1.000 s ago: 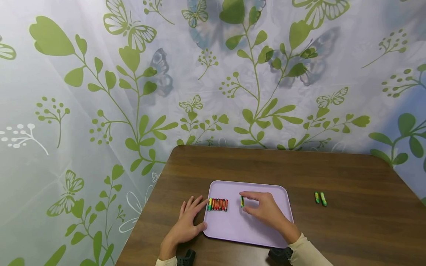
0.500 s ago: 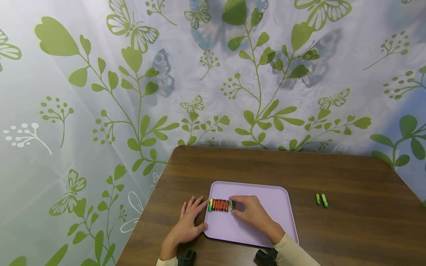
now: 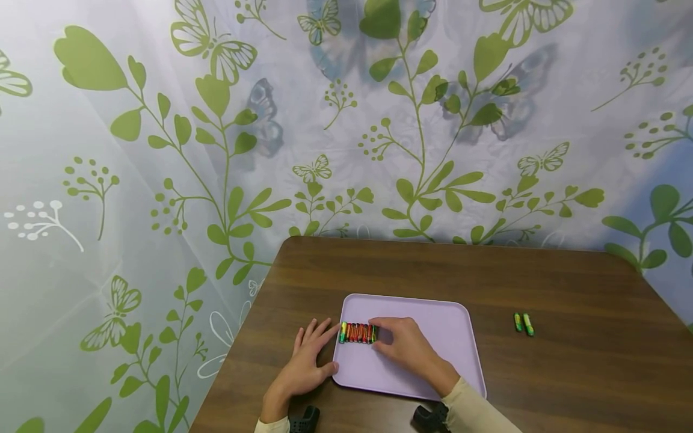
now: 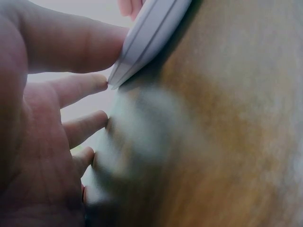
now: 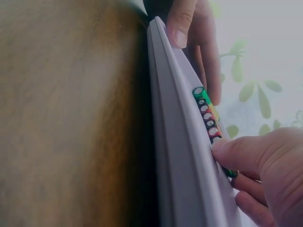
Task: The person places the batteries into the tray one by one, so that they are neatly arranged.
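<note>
On the lilac tray (image 3: 428, 319), several red-and-black batteries (image 3: 358, 333) lie side by side in a row near the left rim. A green-and-yellow battery (image 3: 343, 332) forms the row's left end. At the right end, my right hand (image 3: 408, 346) pinches another green battery (image 5: 230, 173) between thumb and fingers, right beside the red ones. My left hand (image 3: 303, 367) rests at the tray's left edge with its fingers spread. Its thumb touches the tray rim (image 4: 147, 40) in the left wrist view, and its index fingertip is near the row's left end.
Two more green batteries, one on the left (image 3: 518, 322) and one on the right (image 3: 529, 325), lie on the brown wooden table (image 3: 574, 373) to the right of the tray. Behind the table hangs a leaf-and-butterfly patterned curtain (image 3: 335, 168).
My right hand has moved left with the green battery, from mid-tray up to the right end of the row, and the gap there has closed. The left hand has stayed in place.
</note>
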Tool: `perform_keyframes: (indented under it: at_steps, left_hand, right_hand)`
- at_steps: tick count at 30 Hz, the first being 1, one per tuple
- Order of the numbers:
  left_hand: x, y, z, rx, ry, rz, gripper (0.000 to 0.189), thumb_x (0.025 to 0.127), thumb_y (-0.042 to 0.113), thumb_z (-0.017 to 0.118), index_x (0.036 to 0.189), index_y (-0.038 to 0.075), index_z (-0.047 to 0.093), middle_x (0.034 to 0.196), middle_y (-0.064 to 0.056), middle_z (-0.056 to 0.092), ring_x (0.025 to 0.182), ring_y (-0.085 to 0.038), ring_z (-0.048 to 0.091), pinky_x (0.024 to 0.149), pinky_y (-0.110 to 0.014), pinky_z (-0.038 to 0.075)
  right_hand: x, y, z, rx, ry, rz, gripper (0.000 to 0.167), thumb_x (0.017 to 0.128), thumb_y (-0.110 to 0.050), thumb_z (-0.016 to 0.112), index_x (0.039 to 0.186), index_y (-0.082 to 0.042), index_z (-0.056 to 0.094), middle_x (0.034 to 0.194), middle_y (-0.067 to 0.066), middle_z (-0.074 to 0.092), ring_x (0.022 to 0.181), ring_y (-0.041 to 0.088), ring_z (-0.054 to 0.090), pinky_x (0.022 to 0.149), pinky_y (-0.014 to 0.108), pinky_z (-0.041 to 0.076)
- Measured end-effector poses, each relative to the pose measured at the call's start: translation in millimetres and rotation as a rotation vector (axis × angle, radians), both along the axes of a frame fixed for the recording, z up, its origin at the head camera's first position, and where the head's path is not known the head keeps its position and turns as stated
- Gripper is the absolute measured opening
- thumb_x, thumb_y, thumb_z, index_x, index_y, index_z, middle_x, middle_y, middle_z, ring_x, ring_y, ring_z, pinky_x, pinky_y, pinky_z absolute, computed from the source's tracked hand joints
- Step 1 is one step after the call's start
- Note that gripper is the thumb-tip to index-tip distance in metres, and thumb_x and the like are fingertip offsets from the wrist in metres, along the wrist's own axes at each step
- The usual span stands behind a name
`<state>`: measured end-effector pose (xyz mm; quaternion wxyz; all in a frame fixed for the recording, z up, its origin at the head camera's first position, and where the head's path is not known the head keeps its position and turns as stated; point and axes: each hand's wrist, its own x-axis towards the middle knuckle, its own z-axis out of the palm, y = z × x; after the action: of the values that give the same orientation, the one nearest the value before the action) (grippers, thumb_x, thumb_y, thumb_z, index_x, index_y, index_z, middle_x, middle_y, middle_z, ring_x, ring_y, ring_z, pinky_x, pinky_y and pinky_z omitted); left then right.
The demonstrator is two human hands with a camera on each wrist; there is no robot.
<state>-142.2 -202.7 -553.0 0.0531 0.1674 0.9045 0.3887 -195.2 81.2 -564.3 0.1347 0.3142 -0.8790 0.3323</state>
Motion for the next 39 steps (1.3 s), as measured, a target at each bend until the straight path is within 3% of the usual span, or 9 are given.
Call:
perform_keyframes:
  at_steps: [5,10,22,30,35,39]
  left_hand:
    - [-1.2,0.1,-0.7,0.003,0.003,-0.003,0.080,0.088,0.016,0.075,0.164,0.014,0.051,0.176,-0.024,0.036,0.167,-0.055,0.012,0.128,-0.078,-0.005]
    - [-0.7,0.0,-0.1,0.004,-0.002,-0.005,0.080,0.089,0.015,0.075,0.165,0.013,0.051,0.176,-0.024,0.036,0.167,-0.055,0.012,0.128,-0.076,-0.005]
    - [-1.8,0.3,-1.9,0.007,-0.002,-0.001,0.080,0.088,0.015,0.076,0.164,0.012,0.051,0.176,-0.025,0.035,0.167,-0.056,0.011,0.128,-0.077,-0.006]
    - [-2.5,0.9,-2.1,0.009,-0.002,-0.005,0.079,0.089,0.015,0.075,0.164,0.011,0.051,0.175,-0.025,0.035,0.167,-0.056,0.012,0.128,-0.077,-0.006]
    - [-3.8,-0.5,-3.7,0.001,0.005,-0.006,0.080,0.089,0.014,0.076,0.165,0.013,0.050,0.175,-0.025,0.035,0.167,-0.056,0.012,0.128,-0.077,-0.006]
    - [-3.8,-1.1,-3.8,0.002,0.002,-0.007,0.080,0.089,0.015,0.075,0.165,0.014,0.050,0.176,-0.025,0.035,0.167,-0.056,0.012,0.128,-0.077,-0.006]
  right_hand:
    - [-0.5,14,1.6,-0.018,0.038,0.000,0.046,0.076,-0.011,0.097,0.119,-0.007,0.083,0.115,0.005,0.085,0.105,0.022,0.082,0.091,0.041,0.066]
    - [-2.5,38,7.4,-0.036,0.005,-0.027,0.047,0.077,-0.015,0.098,0.121,-0.009,0.084,0.118,0.003,0.085,0.109,0.022,0.082,0.092,0.042,0.066]
    - [0.2,125,16.2,-0.002,-0.017,-0.104,0.051,0.074,-0.020,0.101,0.122,-0.011,0.084,0.117,-0.001,0.085,0.107,0.023,0.082,0.089,0.042,0.067]
    - [6.7,187,22.4,0.083,-0.061,-0.172,0.053,0.078,-0.032,0.100,0.126,-0.016,0.083,0.120,0.000,0.084,0.108,0.021,0.081,0.088,0.033,0.065]
    - [12.2,220,26.5,0.118,-0.008,-0.191,0.055,0.076,-0.035,0.100,0.126,-0.019,0.083,0.116,-0.003,0.085,0.106,0.010,0.079,0.085,0.015,0.056]
    - [14.9,245,27.7,0.149,0.048,-0.198,0.056,0.074,-0.031,0.102,0.125,-0.019,0.083,0.111,-0.002,0.085,0.096,0.005,0.076,0.076,0.013,0.054]
